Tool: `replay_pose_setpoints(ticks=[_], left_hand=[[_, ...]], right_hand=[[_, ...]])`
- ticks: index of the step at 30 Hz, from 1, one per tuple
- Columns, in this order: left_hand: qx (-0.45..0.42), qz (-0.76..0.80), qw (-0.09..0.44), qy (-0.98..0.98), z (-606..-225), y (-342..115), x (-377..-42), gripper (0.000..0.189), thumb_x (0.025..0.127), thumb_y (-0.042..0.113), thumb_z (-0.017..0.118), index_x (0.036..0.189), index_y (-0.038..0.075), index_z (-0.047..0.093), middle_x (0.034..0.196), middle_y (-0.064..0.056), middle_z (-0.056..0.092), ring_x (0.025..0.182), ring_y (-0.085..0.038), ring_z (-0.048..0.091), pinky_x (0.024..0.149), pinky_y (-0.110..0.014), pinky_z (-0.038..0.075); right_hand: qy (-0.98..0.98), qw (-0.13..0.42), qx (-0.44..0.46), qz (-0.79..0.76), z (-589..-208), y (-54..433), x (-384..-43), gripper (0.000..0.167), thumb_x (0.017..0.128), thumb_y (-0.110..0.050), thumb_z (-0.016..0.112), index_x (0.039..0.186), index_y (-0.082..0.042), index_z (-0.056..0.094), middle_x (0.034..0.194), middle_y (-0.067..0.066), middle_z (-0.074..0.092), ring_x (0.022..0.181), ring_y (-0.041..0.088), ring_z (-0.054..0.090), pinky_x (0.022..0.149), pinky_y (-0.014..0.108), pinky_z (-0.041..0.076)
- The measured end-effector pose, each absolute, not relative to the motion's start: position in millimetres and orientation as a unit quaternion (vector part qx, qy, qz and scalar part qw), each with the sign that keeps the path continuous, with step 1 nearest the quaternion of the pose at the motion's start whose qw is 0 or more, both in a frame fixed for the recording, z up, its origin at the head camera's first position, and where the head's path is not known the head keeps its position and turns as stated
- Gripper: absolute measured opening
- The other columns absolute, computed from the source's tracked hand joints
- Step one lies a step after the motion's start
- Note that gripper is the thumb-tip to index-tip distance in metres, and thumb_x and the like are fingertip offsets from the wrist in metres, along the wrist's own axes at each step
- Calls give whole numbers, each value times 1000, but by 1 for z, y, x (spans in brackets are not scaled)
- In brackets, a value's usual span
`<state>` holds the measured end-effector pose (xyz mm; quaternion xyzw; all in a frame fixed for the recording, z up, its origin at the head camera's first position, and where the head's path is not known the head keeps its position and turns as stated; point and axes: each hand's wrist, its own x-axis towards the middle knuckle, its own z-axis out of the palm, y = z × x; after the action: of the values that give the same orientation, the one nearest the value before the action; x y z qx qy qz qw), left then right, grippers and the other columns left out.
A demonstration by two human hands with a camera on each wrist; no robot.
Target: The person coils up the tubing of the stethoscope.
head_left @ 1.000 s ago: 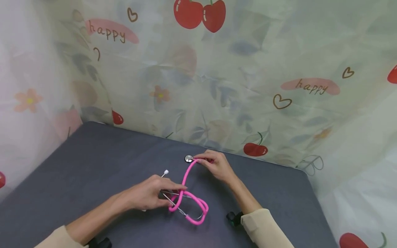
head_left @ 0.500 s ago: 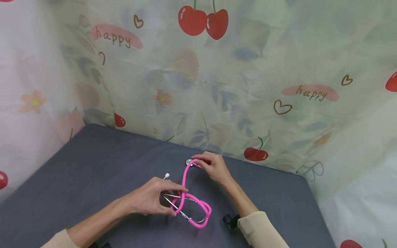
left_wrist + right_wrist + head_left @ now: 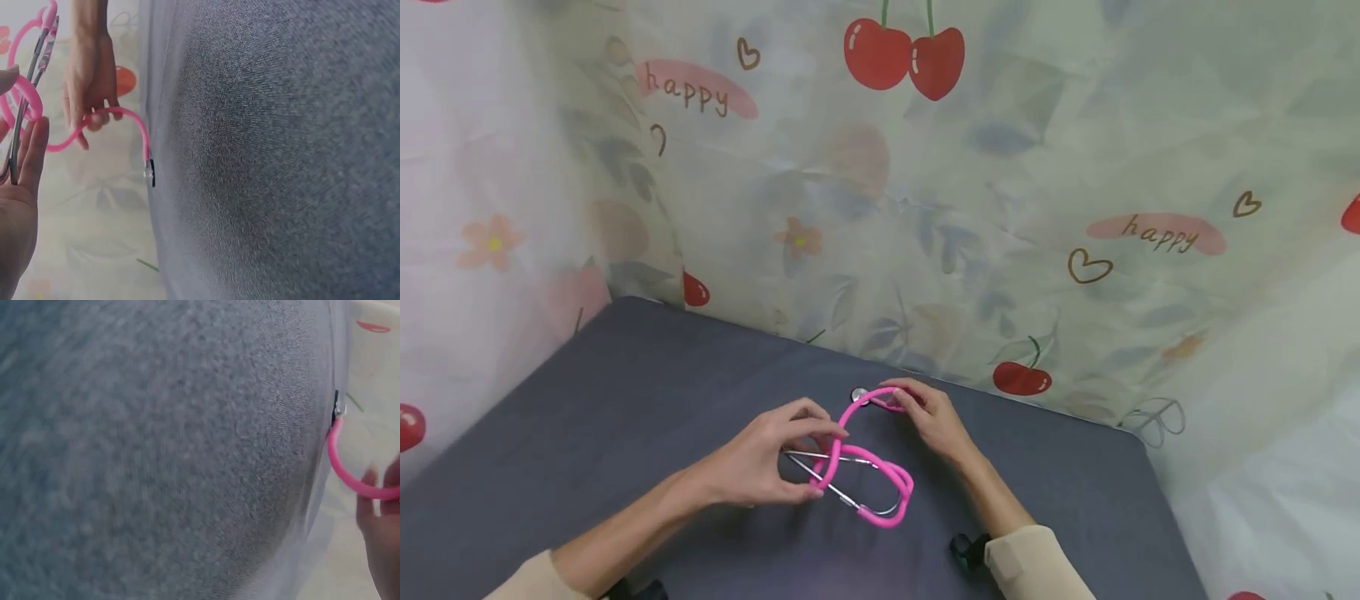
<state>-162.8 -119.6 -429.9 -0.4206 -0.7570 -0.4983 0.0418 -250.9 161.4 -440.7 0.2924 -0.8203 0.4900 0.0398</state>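
Note:
A pink stethoscope [image 3: 904,493] stretches between both hands, its tubing bent into loops beside the silver ear tubes [image 3: 841,497]. My left hand [image 3: 760,462] holds the looped tubing and ear tubes between thumb and fingers; the earpieces are hidden in the head view. Farther back, my right hand [image 3: 936,421] pinches the tubing a short way from the round chest piece [image 3: 860,396]. From those fingers the tube curves to the chest piece, which hangs at its end in the left wrist view; whether it touches the table cannot be told.
The dark grey table [image 3: 685,375] spreads under both hands. A patterned curtain [image 3: 1000,175] with cherries stands along its back edge and sides. Black straps or devices [image 3: 967,552] sit near both wrists.
My right hand has slid along the tubing, slightly away from the chest piece. My left hand has lifted a little with the loops. The head view has shifted slightly.

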Motion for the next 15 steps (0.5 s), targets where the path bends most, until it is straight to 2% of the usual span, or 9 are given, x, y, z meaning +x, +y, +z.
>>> replay_pose_setpoints(ticks=[3, 7, 9, 11, 12, 15], left_hand=[[-423, -511, 41, -747, -427, -120, -164, 56, 81, 30, 84, 131, 20, 62, 130, -3, 48, 99, -15, 69, 84, -30, 56], [-441, -500, 70, -741, -425, -118, -167, 55, 82, 27, 83, 132, 19, 62, 138, -2, 52, 99, -16, 68, 82, -30, 57], [-444, -493, 88, -743, -424, -119, -169, 55, 82, 26, 84, 132, 18, 62, 136, 1, 56, 100, -15, 67, 82, -29, 57], [-442, -490, 105, -744, -423, -119, -171, 56, 81, 24, 85, 131, 16, 62, 134, 2, 59, 100, -14, 66, 81, -30, 57], [-439, -492, 109, -744, -423, -120, -171, 56, 80, 22, 85, 131, 15, 63, 133, 2, 60, 101, -13, 66, 81, -30, 57], [-428, -510, 105, -739, -422, -121, -173, 57, 78, 16, 86, 130, 13, 63, 131, 0, 62, 101, -13, 66, 79, -32, 58]], right_hand=[[-818, 22, 280, 502, -430, 164, -244, 21, 100, -3, 57, 115, 0, 71, 86, 16, 66, 78, 42, 58, 67, 25, 48], [-825, 26, 281, 489, -435, 166, -249, 21, 98, -5, 60, 116, -3, 72, 88, 5, 68, 72, 32, 53, 60, 22, 43], [-830, 35, 279, 481, -438, 168, -251, 21, 97, -7, 63, 115, -6, 74, 91, 3, 70, 71, 25, 54, 60, 22, 43], [-836, 46, 276, 472, -438, 170, -251, 20, 97, -9, 65, 114, -10, 75, 86, 1, 70, 67, 19, 53, 57, 22, 42], [-839, 52, 278, 464, -435, 171, -250, 20, 97, -10, 65, 114, -11, 75, 83, 2, 68, 64, 17, 51, 55, 22, 41], [-847, 70, 296, 437, -425, 173, -246, 20, 97, -13, 65, 115, -13, 74, 84, 1, 69, 60, 11, 47, 52, 23, 40]])
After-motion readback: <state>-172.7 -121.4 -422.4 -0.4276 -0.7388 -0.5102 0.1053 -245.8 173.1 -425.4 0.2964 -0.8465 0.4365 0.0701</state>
